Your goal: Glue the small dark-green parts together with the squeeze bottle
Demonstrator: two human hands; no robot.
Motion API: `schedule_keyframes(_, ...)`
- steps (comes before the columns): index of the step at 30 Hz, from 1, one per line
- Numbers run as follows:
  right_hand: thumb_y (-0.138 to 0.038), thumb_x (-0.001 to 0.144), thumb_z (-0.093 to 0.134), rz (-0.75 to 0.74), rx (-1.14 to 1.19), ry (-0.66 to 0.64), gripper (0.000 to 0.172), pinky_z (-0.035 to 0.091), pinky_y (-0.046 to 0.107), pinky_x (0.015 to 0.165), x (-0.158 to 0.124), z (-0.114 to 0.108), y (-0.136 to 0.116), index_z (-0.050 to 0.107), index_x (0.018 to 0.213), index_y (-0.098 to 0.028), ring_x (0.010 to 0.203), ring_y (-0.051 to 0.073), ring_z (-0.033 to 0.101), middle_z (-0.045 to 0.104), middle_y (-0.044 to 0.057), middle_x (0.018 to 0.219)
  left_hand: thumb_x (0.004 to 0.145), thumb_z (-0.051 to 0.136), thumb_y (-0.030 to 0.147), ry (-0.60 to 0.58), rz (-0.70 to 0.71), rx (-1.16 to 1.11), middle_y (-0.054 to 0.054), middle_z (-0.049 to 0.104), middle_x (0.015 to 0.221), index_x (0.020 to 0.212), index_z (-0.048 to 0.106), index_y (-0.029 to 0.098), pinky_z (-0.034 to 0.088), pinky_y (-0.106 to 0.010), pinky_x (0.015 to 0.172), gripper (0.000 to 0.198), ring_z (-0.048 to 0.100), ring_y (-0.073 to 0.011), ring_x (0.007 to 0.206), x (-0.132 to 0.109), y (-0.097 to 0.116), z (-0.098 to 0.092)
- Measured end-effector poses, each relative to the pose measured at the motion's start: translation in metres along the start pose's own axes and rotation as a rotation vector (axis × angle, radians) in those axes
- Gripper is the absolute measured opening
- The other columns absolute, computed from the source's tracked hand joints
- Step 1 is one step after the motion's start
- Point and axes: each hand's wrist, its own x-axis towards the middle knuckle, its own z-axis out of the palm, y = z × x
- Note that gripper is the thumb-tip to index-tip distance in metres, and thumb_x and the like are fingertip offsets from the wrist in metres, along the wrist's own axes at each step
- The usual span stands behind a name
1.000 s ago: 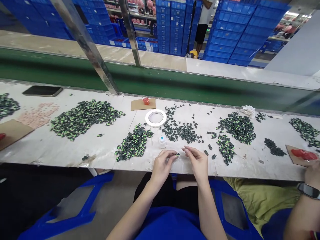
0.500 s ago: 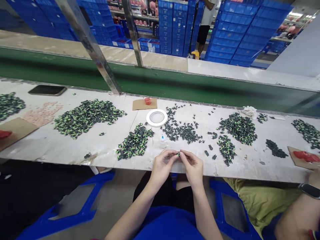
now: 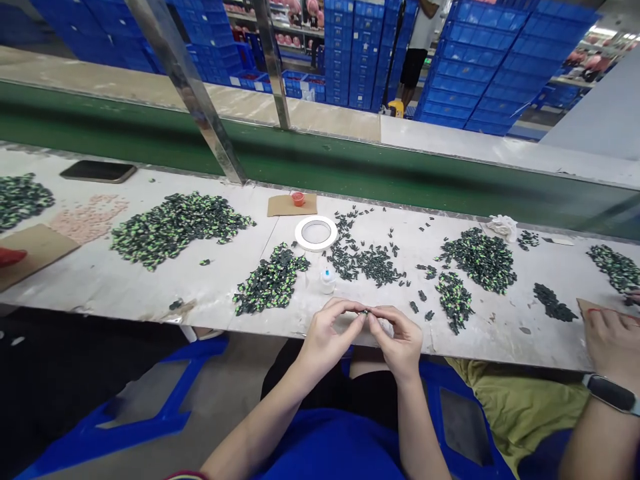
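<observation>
Near the table's front edge, my left hand (image 3: 334,333) and my right hand (image 3: 399,339) meet fingertip to fingertip. Both are closed in a pinch on one small dark part with a bit of green (image 3: 365,312); fingers cover most of it. Just beyond the hands stands a small clear bottle with a blue tip (image 3: 327,280). A heap of black-and-green parts (image 3: 270,283) lies to the left of the bottle. Loose plain black parts (image 3: 377,265) are spread beyond my right hand, and a white ring-shaped roll of tape (image 3: 301,235) lies behind the bottle.
Farther back, a small red cup (image 3: 299,199) sits on cardboard (image 3: 280,206). More heaps (image 3: 175,227) (image 3: 480,260) flank mine. A phone (image 3: 98,171) lies at left. At right, a co-worker's hand (image 3: 611,343) rests over cardboard. A metal post (image 3: 200,107) rises behind the table.
Both my hands have shifted slightly right, still pinching the small part together. The co-worker's hand at the right has come in over the cardboard and red item.
</observation>
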Motion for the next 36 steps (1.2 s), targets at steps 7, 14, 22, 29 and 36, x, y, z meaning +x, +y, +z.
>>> schedule_keyframes(7,-0.009,0.079,0.064,-0.108,-0.111,-0.134,0.036,0.056,0.029,0.079,0.005,-0.02,-0.008,0.057,0.112,-0.021,0.08,0.015,0.067,0.068,0.003,0.084,0.081,0.061,0.027,-0.178,-0.097,-0.032,-0.004,0.069,0.09,0.104,0.057,0.017,0.049,-0.027,0.085,0.025,0.065,-0.0165,0.092,-0.001,0.012,-0.009)
schedule_keyframes(14,-0.007,0.078,0.063,-0.1,-0.066,-0.182,0.037,0.055,0.027,0.079,0.006,-0.024,-0.014,0.054,0.111,-0.022,0.078,0.013,0.067,0.068,0.002,0.084,0.08,0.061,0.027,-0.203,-0.123,-0.053,-0.004,0.069,0.085,0.103,0.056,0.016,0.048,-0.029,0.087,0.025,0.065,-0.0174,0.092,-0.002,0.02,-0.012)
schedule_keyframes(22,-0.006,0.075,0.061,-0.039,0.153,-0.035,0.028,0.053,0.026,0.065,0.007,-0.009,-0.024,0.045,0.092,-0.021,0.069,0.013,0.061,0.057,-0.001,0.072,0.072,0.066,0.025,-0.098,-0.186,-0.185,-0.005,0.07,0.074,0.089,0.058,0.015,0.051,-0.032,0.083,0.022,0.067,-0.0183,0.079,-0.002,0.029,-0.007)
schedule_keyframes(29,-0.007,0.075,0.059,-0.016,0.178,-0.009,0.029,0.052,0.026,0.066,0.005,-0.006,-0.02,0.041,0.093,-0.022,0.069,0.012,0.058,0.054,-0.002,0.071,0.071,0.066,0.026,-0.032,-0.214,-0.152,-0.005,0.07,0.077,0.089,0.057,0.015,0.049,-0.033,0.087,0.023,0.067,-0.0184,0.08,-0.007,0.025,0.0)
schedule_keyframes(36,-0.008,0.077,0.061,-0.096,-0.014,-0.081,0.032,0.053,0.025,0.068,0.004,-0.01,-0.012,0.044,0.1,-0.022,0.073,0.012,0.062,0.057,0.0,0.078,0.07,0.066,0.026,-0.013,-0.23,-0.148,-0.006,0.069,0.082,0.091,0.057,0.016,0.05,-0.031,0.081,0.025,0.067,-0.0193,0.082,-0.007,0.02,0.0)
